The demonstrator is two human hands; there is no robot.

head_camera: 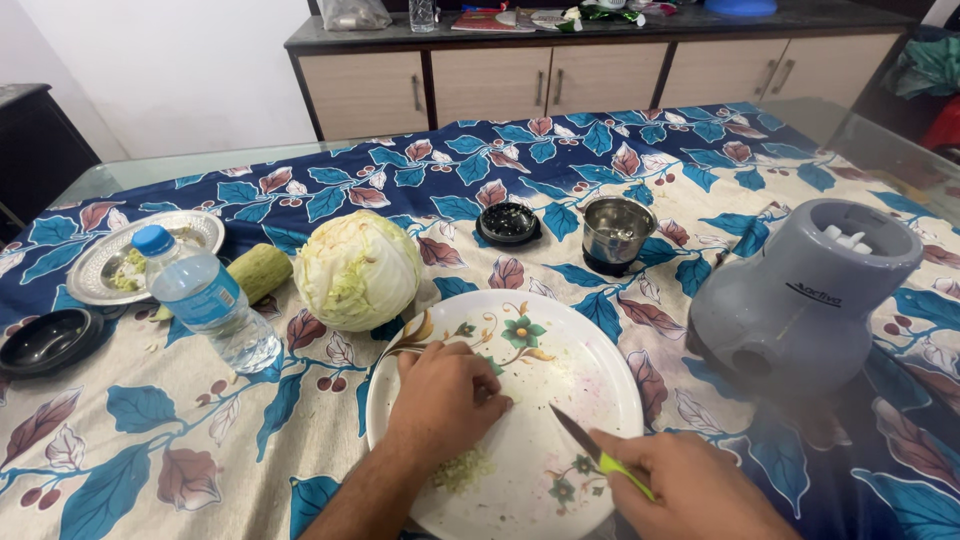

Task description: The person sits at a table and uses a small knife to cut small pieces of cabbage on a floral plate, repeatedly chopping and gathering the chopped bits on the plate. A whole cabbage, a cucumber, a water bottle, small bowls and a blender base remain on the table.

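My left hand [447, 396] lies palm-down on the round white floral plate [560, 345], fingers curled together over chopped bits. My right hand [690, 490] angles in low, fingers clamped on the green-handled knife [600, 455], blade tip resting over the plate.

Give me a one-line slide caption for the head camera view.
Left hand pressing on a floral plate, right hand holding a green-handled knife, cabbage behind.
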